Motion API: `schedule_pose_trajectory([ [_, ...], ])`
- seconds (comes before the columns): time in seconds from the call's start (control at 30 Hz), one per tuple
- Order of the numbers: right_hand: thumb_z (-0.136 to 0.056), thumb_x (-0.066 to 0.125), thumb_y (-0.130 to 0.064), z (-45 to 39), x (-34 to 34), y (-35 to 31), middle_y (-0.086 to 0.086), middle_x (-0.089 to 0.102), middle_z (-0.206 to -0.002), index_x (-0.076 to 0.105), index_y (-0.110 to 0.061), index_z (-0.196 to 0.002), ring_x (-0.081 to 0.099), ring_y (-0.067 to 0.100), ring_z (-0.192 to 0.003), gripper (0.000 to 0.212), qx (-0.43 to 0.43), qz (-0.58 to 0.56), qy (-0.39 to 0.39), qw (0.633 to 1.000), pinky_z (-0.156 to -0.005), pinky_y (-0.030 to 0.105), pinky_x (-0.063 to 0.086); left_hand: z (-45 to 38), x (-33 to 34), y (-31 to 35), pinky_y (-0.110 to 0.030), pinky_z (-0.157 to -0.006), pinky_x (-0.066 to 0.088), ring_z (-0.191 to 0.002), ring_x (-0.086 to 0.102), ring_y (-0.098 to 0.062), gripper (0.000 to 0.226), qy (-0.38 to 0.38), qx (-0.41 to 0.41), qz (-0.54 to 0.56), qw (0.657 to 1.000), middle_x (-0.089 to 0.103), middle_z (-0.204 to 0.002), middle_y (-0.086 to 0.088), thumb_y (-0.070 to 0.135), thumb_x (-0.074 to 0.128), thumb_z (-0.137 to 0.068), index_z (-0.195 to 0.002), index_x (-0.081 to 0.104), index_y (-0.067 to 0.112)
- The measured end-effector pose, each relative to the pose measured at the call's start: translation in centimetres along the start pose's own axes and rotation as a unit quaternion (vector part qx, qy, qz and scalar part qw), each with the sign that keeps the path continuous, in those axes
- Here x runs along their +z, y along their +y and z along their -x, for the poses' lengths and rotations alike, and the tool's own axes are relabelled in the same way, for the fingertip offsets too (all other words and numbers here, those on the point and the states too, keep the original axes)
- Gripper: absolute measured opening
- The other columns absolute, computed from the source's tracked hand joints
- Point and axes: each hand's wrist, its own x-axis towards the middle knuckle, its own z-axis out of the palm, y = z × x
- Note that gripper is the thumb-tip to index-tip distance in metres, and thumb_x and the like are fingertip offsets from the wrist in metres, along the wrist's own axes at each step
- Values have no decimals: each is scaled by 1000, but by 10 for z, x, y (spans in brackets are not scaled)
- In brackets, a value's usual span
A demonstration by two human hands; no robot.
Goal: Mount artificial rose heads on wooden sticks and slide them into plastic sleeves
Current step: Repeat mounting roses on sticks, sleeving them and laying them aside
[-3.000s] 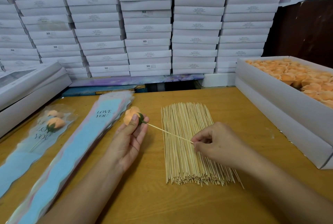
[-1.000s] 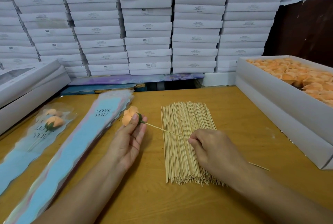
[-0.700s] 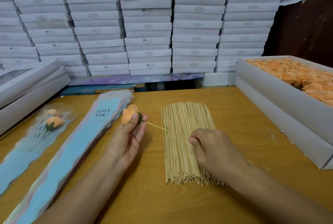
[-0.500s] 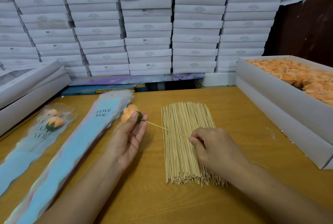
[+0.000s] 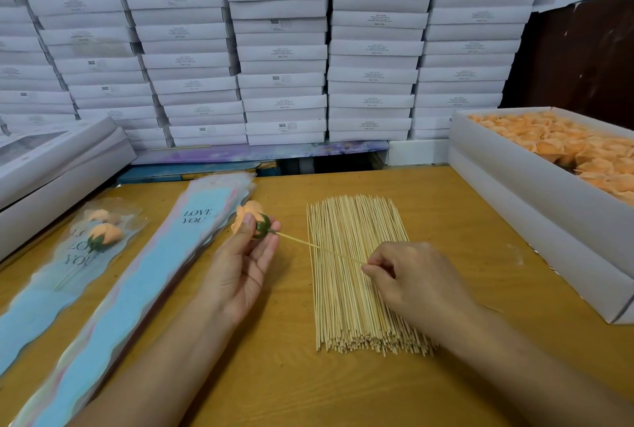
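Two hands at work over a wooden bench (image 5: 446, 214). Left hand (image 5: 240, 268), palm up, grip pinching an orange rose head (image 5: 247, 217) by its green base between thumb and fingertips. Right hand (image 5: 411, 282), grip pinching a single stick (image 5: 319, 248) near its middle, tip lodged in the green base, shaft slanting above the loose pile of sticks (image 5: 360, 272) on the bench between the hands. Just left of the rose head, a stack of blue "LOVE YOU" sleeves (image 5: 147, 275); farther left, finished roses in sleeves (image 5: 92, 241). Along the right edge, an open white box (image 5: 535, 214) full of orange rose heads. Behind the bench, a wall of stacked white boxes (image 5: 281, 49), some marked "SGS".
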Motion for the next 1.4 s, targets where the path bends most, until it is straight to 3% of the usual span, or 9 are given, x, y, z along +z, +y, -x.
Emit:
schedule_pose_trajectory([
  [0.17,-99,58,-36,0,-1,0,-16,61,-72,71,-23,-89,51,-4,-61,21,-14,22,-15,1000,-57,13,41,-2,-2,-1,-26,-65,63,-86,77,-19,36,-5,-9,-4,1000,76,-102,-19,15,69,-79,-111,65,1],
  [0.4,-102,52,-33,3,-2,-4,-8,63,-73,70,-17,-88,47,1,-57,27,-23,38,-31,999,-49,10,22,-4,-5,-3,-25,-63,62,-87,77,-20,40,-1,-24,-5,1000,76,-102,-20,15,70,-79,-115,64,-1],
  [0.6,-98,59,-38,0,-11,-13,-18,60,-65,74,-27,-92,53,-5,-47,20,22,12,-75,997,-42,10,38,-6,-4,0,-25,-61,62,-84,77,-20,37,2,-6,-18,1000,76,-99,-19,16,71,-79,-112,65,-1],
  [0.73,-92,68,-38,2,-20,-12,-19,70,-77,78,-29,-92,68,3,-64,14,54,-57,-149,986,-60,24,60,-6,-3,3,-23,-60,61,-79,77,-17,19,-17,-3,-85,996,77,-95,-16,23,71,-82,-81,82,8],
  [0.83,-88,75,-33,1,-27,-10,-13,72,-72,79,-25,-83,62,-1,-54,11,80,-135,-218,963,-49,14,48,-5,-3,3,-23,-57,61,-76,76,-16,27,-17,-27,-112,993,77,-94,-15,26,74,-80,-94,77,4],
  [0.97,-86,78,-16,0,-33,-12,4,75,-73,78,-10,-83,64,9,-60,7,119,-283,-321,896,-59,21,53,-3,1,4,-25,-55,61,-74,76,-16,39,-4,-36,-157,987,77,-98,-13,33,75,-75,-103,70,7],
  [1.2,-88,74,-7,-1,-34,-10,9,74,-79,77,-8,-85,67,13,-66,4,156,-414,-358,822,-58,18,53,-1,4,8,-25,-57,61,-85,77,-16,55,-11,-50,-216,975,76,-111,-11,54,63,-83,-119,66,13],
  [1.3,-88,73,-6,-3,-32,-7,10,74,-82,77,-7,-86,68,12,-66,4,172,-441,-344,811,-57,18,53,-6,2,19,-24,-51,59,-72,76,-15,29,34,-46,-267,962,79,-100,-8,36,62,-97,-115,63,14],
  [1.4,-84,74,-6,-6,-31,-3,11,74,-83,76,-4,-90,69,12,-66,7,201,-480,-319,792,-56,18,54,-19,-4,38,-23,-48,51,-61,67,-11,14,111,47,-434,893,79,-89,-3,11,65,-95,-109,67,15],
])
